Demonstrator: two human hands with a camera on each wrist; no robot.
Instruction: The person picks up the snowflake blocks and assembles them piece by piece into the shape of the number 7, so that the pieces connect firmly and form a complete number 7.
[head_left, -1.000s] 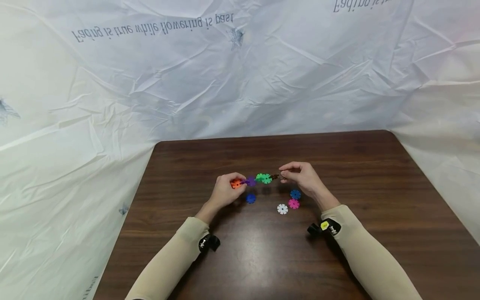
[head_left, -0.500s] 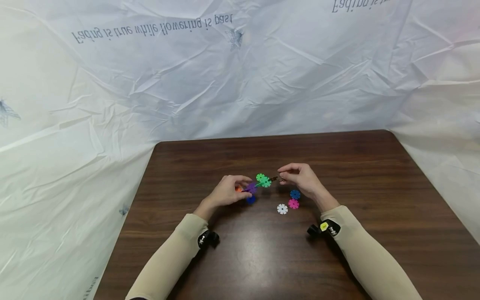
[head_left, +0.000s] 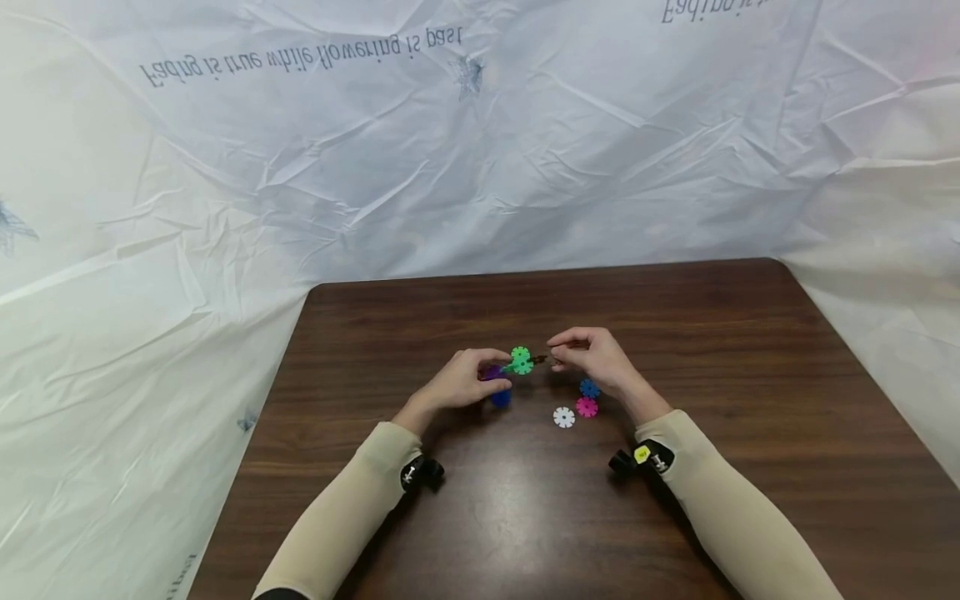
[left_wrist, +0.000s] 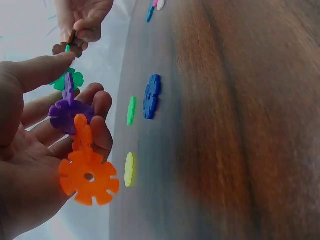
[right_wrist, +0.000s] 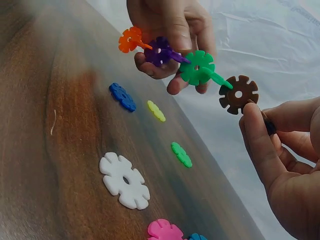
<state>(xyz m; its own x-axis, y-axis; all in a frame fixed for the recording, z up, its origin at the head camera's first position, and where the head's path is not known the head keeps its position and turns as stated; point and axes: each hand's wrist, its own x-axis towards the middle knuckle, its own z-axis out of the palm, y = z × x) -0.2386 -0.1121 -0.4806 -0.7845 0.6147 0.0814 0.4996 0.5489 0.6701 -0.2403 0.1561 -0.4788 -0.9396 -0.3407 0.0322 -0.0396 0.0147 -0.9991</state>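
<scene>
A chain of slotted snowflake discs is held in the air between the hands. It runs from orange discs through purple discs and green discs to a brown disc. My left hand grips the chain around its purple and green part, thumb on one side and fingers behind. At the brown end, my right hand pinches a dark brown piece between thumb and fingers, mostly covered by them. The orange end is hidden by the left hand in the head view.
Loose discs lie on the wooden table: blue, yellow, light green and white below the chain, pink and another blue one near the right hand. Pale sheeting hangs behind the table.
My left hand has slid right along the chain, from its orange end onto the purple and green discs. The chain's brown end and my right hand have shifted slightly left.
</scene>
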